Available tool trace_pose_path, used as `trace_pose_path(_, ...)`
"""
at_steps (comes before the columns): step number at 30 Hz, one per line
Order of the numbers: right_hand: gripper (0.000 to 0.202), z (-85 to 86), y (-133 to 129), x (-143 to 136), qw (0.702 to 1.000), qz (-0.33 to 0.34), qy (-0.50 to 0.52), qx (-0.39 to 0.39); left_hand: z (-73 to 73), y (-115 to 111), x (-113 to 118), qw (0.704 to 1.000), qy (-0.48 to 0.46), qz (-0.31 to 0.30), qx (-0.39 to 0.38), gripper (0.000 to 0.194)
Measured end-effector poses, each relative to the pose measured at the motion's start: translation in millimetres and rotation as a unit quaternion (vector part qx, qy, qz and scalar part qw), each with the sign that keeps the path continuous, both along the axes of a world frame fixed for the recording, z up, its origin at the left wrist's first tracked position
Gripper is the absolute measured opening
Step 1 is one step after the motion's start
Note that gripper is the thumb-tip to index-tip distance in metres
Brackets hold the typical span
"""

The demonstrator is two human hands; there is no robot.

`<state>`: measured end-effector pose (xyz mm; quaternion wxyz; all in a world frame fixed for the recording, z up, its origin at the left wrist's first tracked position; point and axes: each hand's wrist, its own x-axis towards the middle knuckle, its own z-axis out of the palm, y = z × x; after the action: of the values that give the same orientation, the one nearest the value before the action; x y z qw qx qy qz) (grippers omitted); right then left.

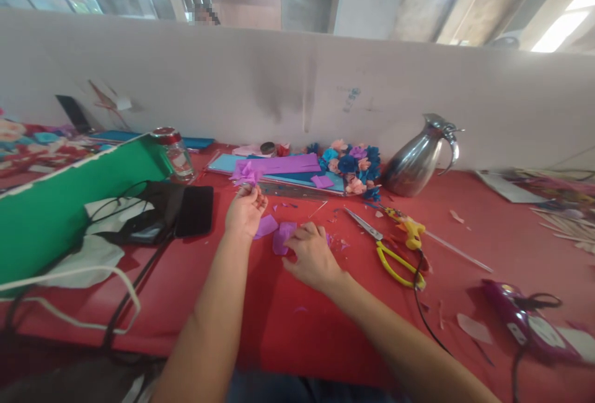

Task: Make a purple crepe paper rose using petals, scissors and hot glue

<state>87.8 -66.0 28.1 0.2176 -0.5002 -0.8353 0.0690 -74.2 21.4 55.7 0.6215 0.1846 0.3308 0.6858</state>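
Observation:
My left hand [246, 209] pinches the base of a purple paper flower [248, 172] and holds it upright in front of the stacked paper sheets. Lower and to the right, my right hand [310, 250] reaches over a small pile of purple paper pieces [282, 239], its fingers curved and its thumb apart from them. The fingertips are at the pile's right edge; whether they grip a piece is too small to tell. Another purple piece [266, 227] lies between the two hands. Behind them a long purple strip [292, 163] rests on blue sheets [223, 163].
Yellow-handled scissors [395, 261] and a yellow glue gun [411, 232] with a cord lie right of my hands. A steel jug [413, 161] stands behind, beside paper flowers [348, 164]. At left are a phone [194, 211], a glass jar [179, 158] and a green box [83, 211].

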Motion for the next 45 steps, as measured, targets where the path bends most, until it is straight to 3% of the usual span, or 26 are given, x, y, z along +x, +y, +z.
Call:
trace_pose_path(5, 0.011, -2.9, 2, -8, 0.999, 0.010, -0.042, 0.016, 0.4, -1, 5, 1.000, 0.018, -0.001, 0.001, 0.022)
trace_pose_path(10, 0.012, -10.5, 3, -6, 1.000, -0.025, 0.017, 0.008, -1.4, -3, 14, 0.998, 0.067, -0.011, 0.014, 0.017)
trace_pose_path(19, 0.022, -20.3, 19, 5, 0.985, -0.041, 0.164, -0.040, -1.1, -11, 23, 0.987, 0.082, -0.137, 0.025, 0.013)
trace_pose_path(26, 0.018, -22.4, 21, 7, 0.981, -0.076, 0.174, -0.038, 4.7, -29, 4, 0.981, 0.091, -0.170, -0.034, 0.015)
trace_pose_path(30, 0.018, -23.3, 22, 5, 0.982, -0.073, 0.173, -0.030, -6.4, -47, 2, 0.976, 0.116, -0.184, -0.033, 0.016)
trace_pose_path(35, 0.016, -25.4, 22, 3, 0.973, -0.095, 0.209, -0.032, -23.9, -56, 12, 0.983, 0.094, -0.149, -0.061, 0.016)
trace_pose_path(40, 0.012, -21.8, 25, 6, 0.917, -0.147, 0.363, -0.069, -25.7, -55, 13, 0.982, 0.094, -0.152, -0.057, 0.015)
trace_pose_path(43, 0.010, -14.9, 29, 12, 0.845, -0.183, 0.498, -0.064, -24.2, -56, 12, 0.983, 0.088, -0.151, -0.052, 0.015)
trace_pose_path(45, 0.011, -9.0, 32, 20, 0.774, -0.176, 0.605, -0.058, -23.6, -56, 12, 0.984, 0.075, -0.148, -0.057, 0.016)
